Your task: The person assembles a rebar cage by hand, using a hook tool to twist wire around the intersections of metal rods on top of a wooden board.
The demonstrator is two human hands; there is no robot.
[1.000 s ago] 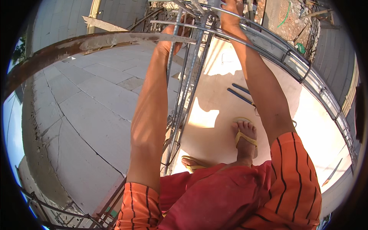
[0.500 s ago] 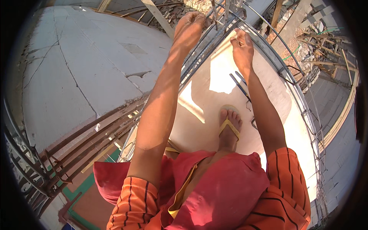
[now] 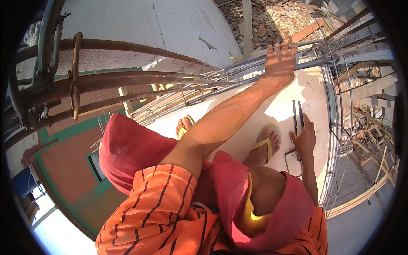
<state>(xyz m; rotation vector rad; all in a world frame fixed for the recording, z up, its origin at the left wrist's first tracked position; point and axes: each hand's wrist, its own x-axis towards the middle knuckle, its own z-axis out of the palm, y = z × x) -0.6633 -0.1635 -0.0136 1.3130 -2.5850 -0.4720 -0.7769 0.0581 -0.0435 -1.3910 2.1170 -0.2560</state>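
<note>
My left hand [image 3: 280,64] is stretched forward and lies across the long steel rebars [image 3: 244,85] of a tied cage, its fingers extended and slightly apart. Lower and to the right, my right hand [image 3: 305,140] is curved around a pair of pincers with two long dark handles [image 3: 295,114]. The thumb is on the left of the handles and the fingers are on the right; part of the tool is hidden under the hand. Beside it on the pale board [image 3: 216,127] is a bent dark metal rod [image 3: 287,165]. My sandalled foot [image 3: 268,144] stands left of the pincers.
Rebar with stirrups [image 3: 331,106] borders the board on the right. Thick rusty bars [image 3: 127,78] cross at the left, above a brown and green surface [image 3: 68,165] far below. A grey slab [image 3: 114,19] lies beyond, with rubble [image 3: 259,29] and scrap timber [image 3: 374,140] farther out.
My right hand has come down and back from the rebar to the pincers on the board. My left hand has opened out over the bars. The view has turned.
</note>
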